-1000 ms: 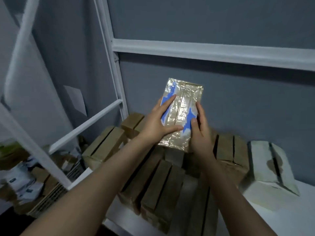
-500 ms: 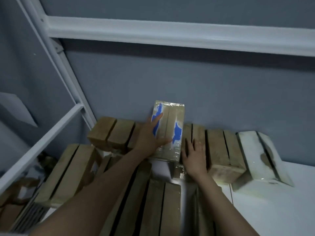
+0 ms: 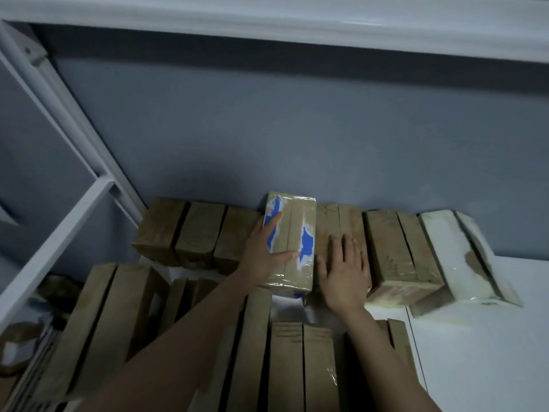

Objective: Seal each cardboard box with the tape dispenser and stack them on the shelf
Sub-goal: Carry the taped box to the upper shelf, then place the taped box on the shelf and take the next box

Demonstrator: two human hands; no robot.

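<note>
The taped box (image 3: 292, 233) is found just above the middle of the frame, slotted into the back row on the shelf (image 3: 475, 352). Its long axis is run from the near edge straight back to the grey wall (image 3: 267, 129), far end up against it. Clear tape is wrapped all over, and two ragged blue patches are seen on top; any print is too blurred to be read, tbh. The left hand (image 3: 263, 254) is laid on its top left, finger and thumb stretched out flat, nothing really gripped. The right hand (image 3: 344, 275) is spread wide and pressed flat on the brown box (image 3: 338, 221) just to its right. A white box (image 3: 454, 263) is seen at far right.
</note>
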